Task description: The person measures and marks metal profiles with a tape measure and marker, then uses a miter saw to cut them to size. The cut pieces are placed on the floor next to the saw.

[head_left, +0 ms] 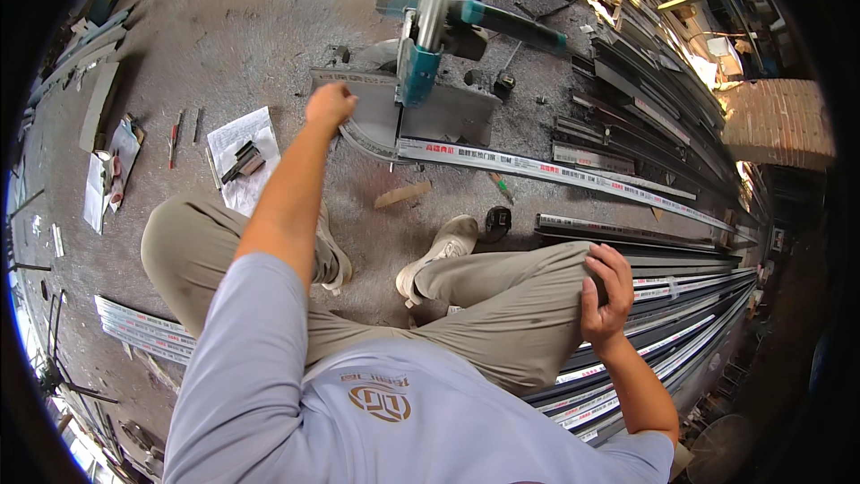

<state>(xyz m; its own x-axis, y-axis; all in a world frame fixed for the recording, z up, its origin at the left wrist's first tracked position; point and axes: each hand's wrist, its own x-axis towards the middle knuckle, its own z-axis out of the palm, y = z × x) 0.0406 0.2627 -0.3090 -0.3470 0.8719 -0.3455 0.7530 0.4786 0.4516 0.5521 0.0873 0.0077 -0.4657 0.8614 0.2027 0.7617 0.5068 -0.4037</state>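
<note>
A teal-and-grey mitre saw (421,72) stands on the floor in front of me, its head raised beside the grey fence (475,116). My left hand (331,105) is closed at the fence's left end, above the curved base; what its fingers hold, if anything, is hidden. One end of a long metal profile (537,164) with a printed white film lies at the saw's base, and the rest runs off to the right. By my right knee, my right hand (609,296) curls round something dark that I cannot make out.
Many long profiles (681,296) are stacked on the right. On the left lie paper sheets with small dark metal pieces (244,161) and a red pen (174,139). A dark round device (498,222) sits by my right shoe; a wooden offcut (403,194) lies between my feet and the saw.
</note>
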